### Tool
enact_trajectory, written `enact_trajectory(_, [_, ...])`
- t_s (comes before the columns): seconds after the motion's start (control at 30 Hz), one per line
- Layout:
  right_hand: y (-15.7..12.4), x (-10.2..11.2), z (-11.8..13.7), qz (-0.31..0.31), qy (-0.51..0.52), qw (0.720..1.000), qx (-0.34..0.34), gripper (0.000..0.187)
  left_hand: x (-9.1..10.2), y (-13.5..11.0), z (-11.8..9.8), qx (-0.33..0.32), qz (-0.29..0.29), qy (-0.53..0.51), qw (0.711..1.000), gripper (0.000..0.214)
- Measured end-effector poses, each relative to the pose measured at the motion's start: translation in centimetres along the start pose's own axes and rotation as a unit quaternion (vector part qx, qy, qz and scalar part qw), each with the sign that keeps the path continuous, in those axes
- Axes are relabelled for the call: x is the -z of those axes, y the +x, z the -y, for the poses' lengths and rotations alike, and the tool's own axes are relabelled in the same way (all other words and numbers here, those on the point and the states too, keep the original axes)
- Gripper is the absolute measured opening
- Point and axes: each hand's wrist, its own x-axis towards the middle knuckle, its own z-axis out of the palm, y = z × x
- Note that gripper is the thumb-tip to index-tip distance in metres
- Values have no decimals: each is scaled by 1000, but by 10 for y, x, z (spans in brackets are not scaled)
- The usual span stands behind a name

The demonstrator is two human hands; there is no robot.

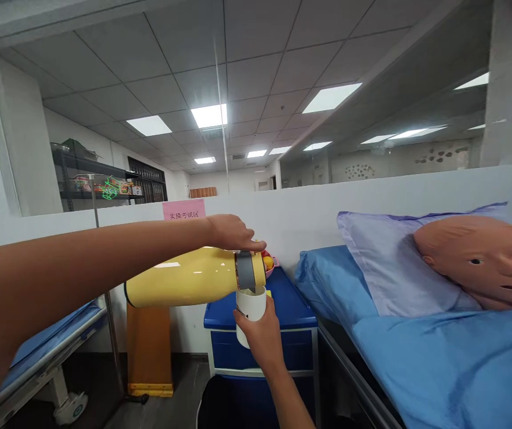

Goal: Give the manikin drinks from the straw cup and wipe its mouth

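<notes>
My left hand grips the top of a yellow thermos, which is tipped on its side with its grey-collared mouth over a white cup. My right hand is closed round that cup from below, holding it just under the spout. Both are held in the air in front of a blue bedside cabinet.
A pink bowl of fruit sits on the cabinet's back edge. To the right is a bed with blue sheets, a lilac pillow and a manikin head. Another bed and a wooden stand are at the left.
</notes>
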Motion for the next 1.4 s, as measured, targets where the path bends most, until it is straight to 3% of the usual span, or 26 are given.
enact_trajectory(0.13, [-1,0,-1,3,2,1000,-11,49,4,1,-4,-33,39,113,992,54])
enact_trajectory(0.23, [-2,0,-3,5,1,1000,-25,50,4,1,-6,-49,37,149,987,53])
enact_trajectory(0.63, [-15,-5,-12,-15,15,1000,-16,52,4,12,-20,-116,24,148,982,42])
enact_trajectory(0.93, [-12,2,-13,-9,9,1000,-9,52,23,18,-32,-119,61,160,978,41])
enact_trajectory(1.2, [-13,4,-10,-28,8,1000,-6,51,24,26,-32,-128,41,150,980,44])
enact_trajectory(1.4, [-13,6,-12,-19,7,1000,-14,53,30,28,-36,-135,65,160,976,48])
